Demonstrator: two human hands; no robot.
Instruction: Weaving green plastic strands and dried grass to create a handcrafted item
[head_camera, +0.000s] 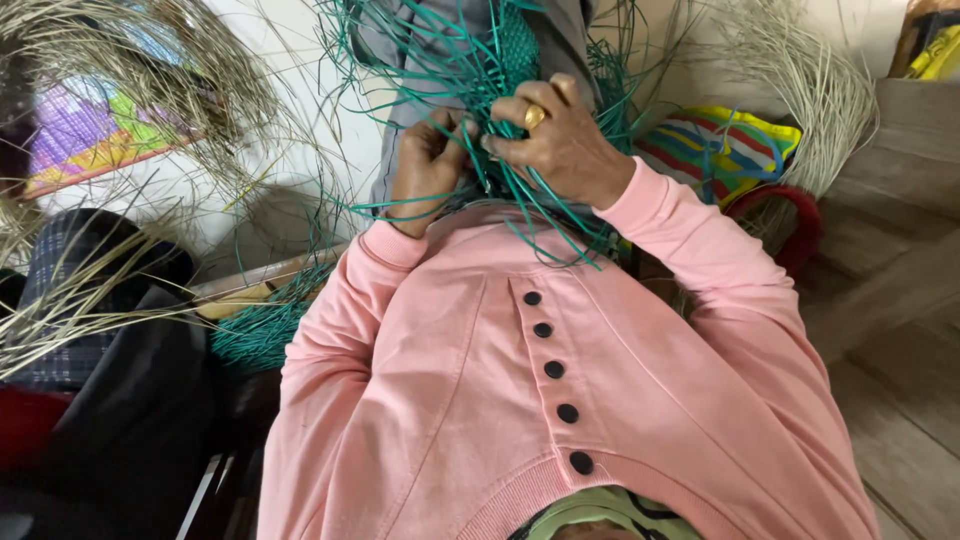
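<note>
On a wooden floor (900, 330), the left hand (428, 160) and right hand (560, 140) both pinch closed on green strips (470, 70).

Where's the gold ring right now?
In the head view, upper centre: the gold ring sits on a finger of the right hand, which grips the green strands beside the left hand.
</note>
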